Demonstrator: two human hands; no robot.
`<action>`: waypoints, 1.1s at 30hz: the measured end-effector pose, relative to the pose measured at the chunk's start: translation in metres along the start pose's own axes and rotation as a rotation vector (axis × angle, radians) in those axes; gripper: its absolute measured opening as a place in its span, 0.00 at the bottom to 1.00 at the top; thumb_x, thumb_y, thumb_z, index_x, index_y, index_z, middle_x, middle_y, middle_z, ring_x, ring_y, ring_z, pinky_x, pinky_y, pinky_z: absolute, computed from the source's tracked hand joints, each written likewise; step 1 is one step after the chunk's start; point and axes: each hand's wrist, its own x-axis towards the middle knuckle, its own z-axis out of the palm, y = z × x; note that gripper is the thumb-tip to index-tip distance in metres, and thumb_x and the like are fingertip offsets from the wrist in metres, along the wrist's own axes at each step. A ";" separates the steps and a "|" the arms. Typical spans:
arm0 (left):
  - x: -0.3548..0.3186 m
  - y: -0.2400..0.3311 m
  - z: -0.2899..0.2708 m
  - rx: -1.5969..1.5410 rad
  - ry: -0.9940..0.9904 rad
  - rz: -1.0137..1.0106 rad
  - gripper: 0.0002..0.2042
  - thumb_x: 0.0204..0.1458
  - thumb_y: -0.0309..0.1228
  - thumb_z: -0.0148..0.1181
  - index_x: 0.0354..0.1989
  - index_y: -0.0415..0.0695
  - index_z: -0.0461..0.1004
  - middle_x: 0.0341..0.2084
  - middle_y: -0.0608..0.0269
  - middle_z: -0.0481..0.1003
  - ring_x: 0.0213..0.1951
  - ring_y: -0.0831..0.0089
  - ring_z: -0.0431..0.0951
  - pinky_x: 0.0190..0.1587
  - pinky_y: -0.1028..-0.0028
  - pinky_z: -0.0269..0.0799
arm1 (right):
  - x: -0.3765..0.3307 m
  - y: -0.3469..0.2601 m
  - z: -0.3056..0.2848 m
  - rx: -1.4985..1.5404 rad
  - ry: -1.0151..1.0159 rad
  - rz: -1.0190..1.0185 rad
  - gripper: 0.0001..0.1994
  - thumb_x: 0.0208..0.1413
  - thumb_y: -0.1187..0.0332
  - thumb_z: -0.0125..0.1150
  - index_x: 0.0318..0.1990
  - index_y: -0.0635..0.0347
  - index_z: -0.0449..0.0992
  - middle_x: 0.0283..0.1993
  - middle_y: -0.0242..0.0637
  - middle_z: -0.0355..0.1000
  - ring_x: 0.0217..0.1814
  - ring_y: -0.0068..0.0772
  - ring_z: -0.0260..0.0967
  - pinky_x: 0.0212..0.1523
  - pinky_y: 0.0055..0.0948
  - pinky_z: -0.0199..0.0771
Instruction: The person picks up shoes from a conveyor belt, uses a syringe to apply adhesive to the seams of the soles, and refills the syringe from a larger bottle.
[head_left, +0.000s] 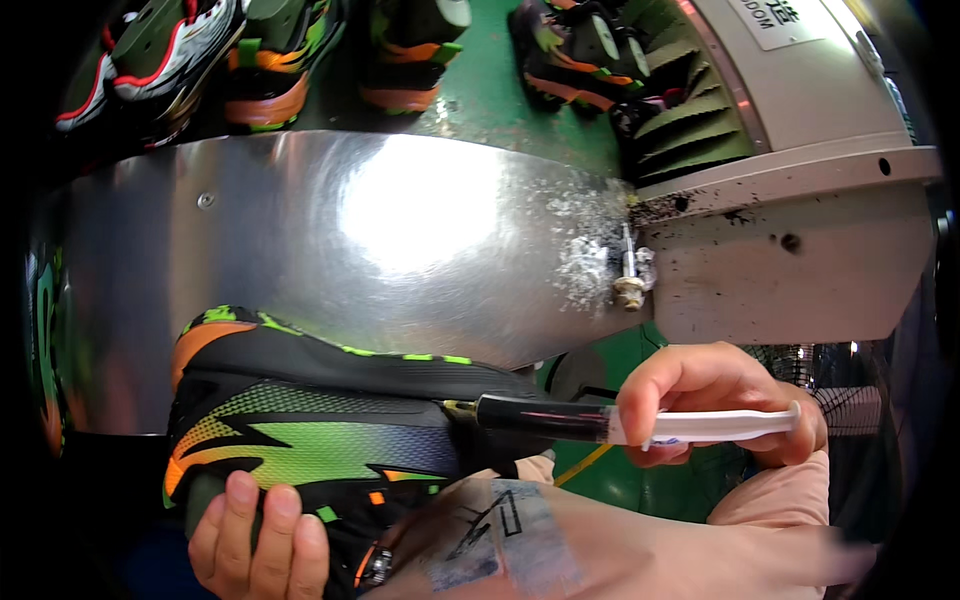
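A black, green and orange sports shoe (350, 440) lies on its side, sole turned away from me, at the near edge of the metal plate. My left hand (262, 540) grips it at the collar, fingers curled over the opening and thumb hidden. In my right hand (710, 385) is a syringe (555, 418) with a white plunger and dark contents, fingers closed around the barrel's end and the plunger. Its thin tip meets the line between the shoe's upper and its black sole, about midway along the side.
The shiny metal plate (300, 260) stretches across the middle, with white and black residue at its right end. A needle-like nozzle (628, 285) lies there. A pale machine housing (790, 260) borders the right. Several shoes (405, 60) stand beyond on a green surface.
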 end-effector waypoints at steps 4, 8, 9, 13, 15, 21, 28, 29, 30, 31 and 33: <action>0.006 -0.003 -0.001 0.017 0.000 0.045 0.07 0.58 0.24 0.52 0.37 0.37 0.77 0.39 0.52 0.80 0.44 0.56 0.81 0.43 0.68 0.77 | -0.014 0.017 -0.011 0.012 -0.121 -0.210 0.55 0.34 0.44 0.75 0.61 0.78 0.54 0.53 0.46 0.62 0.53 0.31 0.62 0.52 0.28 0.63; 0.014 -0.009 -0.007 0.031 -0.030 0.109 0.10 0.54 0.31 0.60 0.38 0.36 0.77 0.36 0.52 0.80 0.39 0.56 0.81 0.38 0.67 0.78 | -0.033 0.021 -0.011 -0.035 -0.052 -0.201 0.55 0.35 0.43 0.74 0.60 0.80 0.54 0.51 0.46 0.64 0.50 0.30 0.64 0.49 0.24 0.64; 0.002 0.004 0.005 0.086 -0.009 0.001 0.18 0.60 0.41 0.50 0.44 0.35 0.71 0.41 0.47 0.78 0.45 0.50 0.79 0.41 0.61 0.75 | -0.037 0.024 -0.011 -0.054 0.000 -0.229 0.52 0.38 0.42 0.71 0.58 0.79 0.56 0.47 0.46 0.64 0.46 0.29 0.63 0.44 0.22 0.62; 0.006 0.005 0.003 0.144 -0.066 -0.015 0.23 0.62 0.46 0.45 0.48 0.34 0.69 0.44 0.44 0.77 0.46 0.47 0.78 0.42 0.58 0.74 | -0.038 0.029 -0.008 -0.146 0.208 -0.282 0.39 0.50 0.38 0.58 0.49 0.74 0.67 0.31 0.41 0.66 0.29 0.23 0.58 0.27 0.20 0.55; 0.015 0.004 -0.001 0.149 -0.115 -0.024 0.25 0.62 0.48 0.44 0.49 0.34 0.69 0.44 0.44 0.77 0.46 0.47 0.78 0.42 0.59 0.74 | -0.044 0.037 -0.017 -0.121 0.220 -0.316 0.39 0.50 0.38 0.59 0.49 0.73 0.67 0.31 0.40 0.65 0.28 0.23 0.58 0.26 0.20 0.55; 0.049 -0.002 0.007 0.176 -0.093 -0.030 0.23 0.61 0.42 0.48 0.46 0.29 0.71 0.41 0.43 0.78 0.45 0.47 0.79 0.49 0.56 0.73 | -0.053 0.078 -0.057 0.031 0.103 -0.496 0.53 0.40 0.29 0.62 0.56 0.77 0.60 0.42 0.43 0.65 0.39 0.24 0.60 0.36 0.21 0.59; 0.119 -0.024 -0.001 0.212 -0.469 -0.132 0.40 0.29 0.53 0.75 0.49 0.38 0.73 0.46 0.51 0.76 0.45 0.55 0.77 0.51 0.63 0.69 | -0.038 0.097 -0.085 0.158 0.225 -0.447 0.51 0.42 0.22 0.50 0.56 0.65 0.60 0.30 0.35 0.62 0.26 0.18 0.51 0.25 0.18 0.51; 0.130 -0.031 0.001 0.224 -0.507 -0.048 0.40 0.25 0.54 0.76 0.47 0.38 0.74 0.44 0.53 0.77 0.44 0.56 0.76 0.50 0.64 0.67 | -0.035 0.099 -0.087 0.178 0.256 -0.403 0.51 0.41 0.21 0.49 0.56 0.65 0.60 0.30 0.35 0.61 0.26 0.18 0.51 0.25 0.18 0.51; 0.141 -0.036 0.012 0.238 -0.512 -0.006 0.39 0.22 0.53 0.76 0.43 0.38 0.75 0.41 0.56 0.77 0.43 0.57 0.75 0.50 0.64 0.65 | -0.036 0.099 -0.090 0.285 0.267 -0.347 0.55 0.37 0.23 0.55 0.58 0.68 0.58 0.31 0.33 0.60 0.28 0.17 0.50 0.27 0.17 0.49; 0.149 -0.039 0.018 0.247 -0.547 0.018 0.38 0.22 0.53 0.77 0.41 0.38 0.75 0.40 0.57 0.77 0.42 0.57 0.74 0.49 0.63 0.64 | -0.037 0.099 -0.094 0.396 0.278 -0.294 0.59 0.33 0.24 0.61 0.60 0.71 0.55 0.33 0.31 0.58 0.31 0.16 0.49 0.29 0.17 0.47; 0.157 -0.034 0.009 0.214 -0.617 -0.143 0.36 0.22 0.53 0.76 0.37 0.38 0.75 0.37 0.59 0.76 0.42 0.56 0.73 0.49 0.61 0.63 | -0.037 0.095 -0.098 0.553 0.273 -0.233 0.63 0.29 0.26 0.67 0.62 0.74 0.53 0.35 0.29 0.56 0.34 0.15 0.49 0.31 0.16 0.45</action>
